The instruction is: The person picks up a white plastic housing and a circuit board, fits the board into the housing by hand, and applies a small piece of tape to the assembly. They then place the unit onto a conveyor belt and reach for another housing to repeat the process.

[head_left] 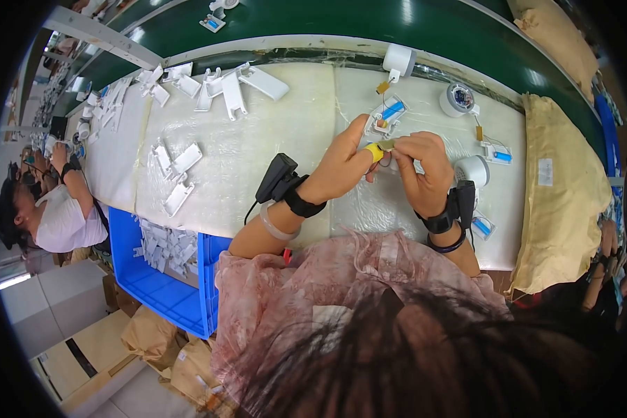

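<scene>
My left hand is closed, its fingertips near a white plastic housing that holds a blue battery. A bright yellow band shows at its thumb; whether it is worn or held I cannot tell. With fingertips pinched, my right hand meets the left at a small olive-yellow strip. A thin dark wire hangs below the fingers. A white round unit lies beyond the housing, with a small yellow-brown tab on its wire.
More round units with wired battery housings lie on the right. White plastic parts are spread at left. A blue crate holds small white pieces. Brown paper covers the right edge. A green conveyor runs behind; another person works far left.
</scene>
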The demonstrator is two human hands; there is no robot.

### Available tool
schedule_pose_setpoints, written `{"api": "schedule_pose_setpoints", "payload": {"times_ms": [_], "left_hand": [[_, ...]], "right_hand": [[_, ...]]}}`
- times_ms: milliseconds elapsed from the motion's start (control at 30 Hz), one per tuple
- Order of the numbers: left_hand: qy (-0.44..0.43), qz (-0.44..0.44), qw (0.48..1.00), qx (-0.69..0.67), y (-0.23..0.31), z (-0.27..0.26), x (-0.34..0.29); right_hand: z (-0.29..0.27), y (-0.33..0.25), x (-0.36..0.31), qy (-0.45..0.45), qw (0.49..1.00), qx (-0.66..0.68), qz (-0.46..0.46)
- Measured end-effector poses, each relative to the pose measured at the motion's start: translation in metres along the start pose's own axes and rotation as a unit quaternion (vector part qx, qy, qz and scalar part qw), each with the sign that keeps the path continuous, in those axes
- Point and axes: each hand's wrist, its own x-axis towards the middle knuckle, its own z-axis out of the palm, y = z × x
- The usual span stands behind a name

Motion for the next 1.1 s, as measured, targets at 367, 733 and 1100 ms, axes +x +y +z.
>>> {"api": "schedule_pose_setpoints", "payload": {"times_ms": [367, 733, 1100], "left_hand": [[-0.011, 0.004, 0.998, 0.058, 0.0, 0.002, -0.002], [0.034, 0.071, 0.985, 0.153, -0.005, 0.005, -0.002], [0.006, 0.041, 0.997, 0.07, -0.012, 0.0, -0.002]], "right_hand": [[-0.001, 0.003, -0.001, 0.003, 1.0, -0.01, -0.003], [0.002, 0.005, 0.0, 0.01, 1.0, -0.003, 0.01], [0.003, 0.004, -0.001, 0.016, 1.0, 0.003, 0.027]]}}
